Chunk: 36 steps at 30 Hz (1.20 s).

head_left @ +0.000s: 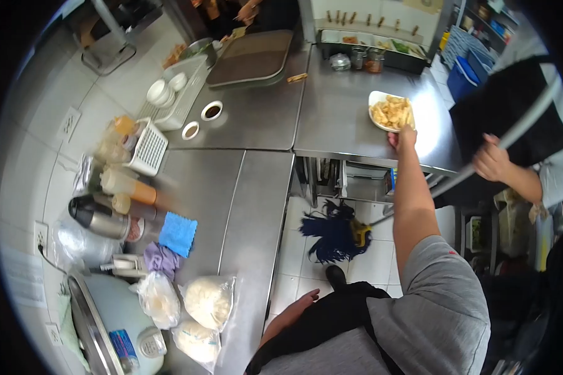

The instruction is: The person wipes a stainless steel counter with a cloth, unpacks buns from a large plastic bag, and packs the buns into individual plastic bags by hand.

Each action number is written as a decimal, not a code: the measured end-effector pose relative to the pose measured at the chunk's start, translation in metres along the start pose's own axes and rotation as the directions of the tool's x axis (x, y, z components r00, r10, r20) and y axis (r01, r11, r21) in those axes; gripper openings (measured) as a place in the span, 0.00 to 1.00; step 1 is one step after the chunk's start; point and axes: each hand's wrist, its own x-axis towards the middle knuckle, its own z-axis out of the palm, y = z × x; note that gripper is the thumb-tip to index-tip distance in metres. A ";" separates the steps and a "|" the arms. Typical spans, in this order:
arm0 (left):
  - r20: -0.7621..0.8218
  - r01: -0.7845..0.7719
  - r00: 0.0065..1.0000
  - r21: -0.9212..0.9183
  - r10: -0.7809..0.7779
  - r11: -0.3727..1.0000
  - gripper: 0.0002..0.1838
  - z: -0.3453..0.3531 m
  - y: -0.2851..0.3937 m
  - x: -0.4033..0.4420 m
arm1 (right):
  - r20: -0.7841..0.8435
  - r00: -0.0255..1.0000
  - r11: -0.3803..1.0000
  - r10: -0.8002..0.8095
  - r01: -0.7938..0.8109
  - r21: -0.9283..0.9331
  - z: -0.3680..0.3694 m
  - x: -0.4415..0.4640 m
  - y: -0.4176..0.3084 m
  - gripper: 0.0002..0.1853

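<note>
My right hand is stretched far forward and grips the near edge of a white plate at the front of the steel counter. Golden fried pieces are heaped on that plate. Low beside my body, over the gap by the left counter, my left hand hangs with its fingers apart and nothing in it. Two small white bowls of dark sauce, one larger and one smaller, stand on the left counter.
At the right a person's hand holds a mop pole; the dark blue mop head lies on the floor by my foot. Plastic bags, a blue cloth, bottles and a brown tray occupy the left counter. Jars stand behind the plate.
</note>
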 end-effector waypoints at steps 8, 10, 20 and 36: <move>-0.156 -0.237 0.967 -0.245 0.203 0.940 0.29 -0.009 -0.055 0.018 | 0.200 0.980 0.995 0.019 0.002 -0.102 0.044 -0.009 0.015 0.17; -0.209 -0.301 0.946 -0.280 0.248 0.912 0.28 0.000 -0.055 0.006 | 0.291 0.954 0.996 0.072 -0.052 -0.077 0.058 0.011 0.027 0.17; -0.638 -0.520 0.750 -0.404 0.176 0.753 0.22 0.067 -0.061 -0.068 | 0.613 0.787 0.989 0.068 -0.135 0.062 0.120 0.074 0.055 0.23; -0.846 -0.595 0.306 0.188 0.437 0.781 0.10 0.067 -0.236 -0.108 | 0.975 0.222 0.999 -0.008 -0.037 0.016 0.130 -0.426 0.081 0.12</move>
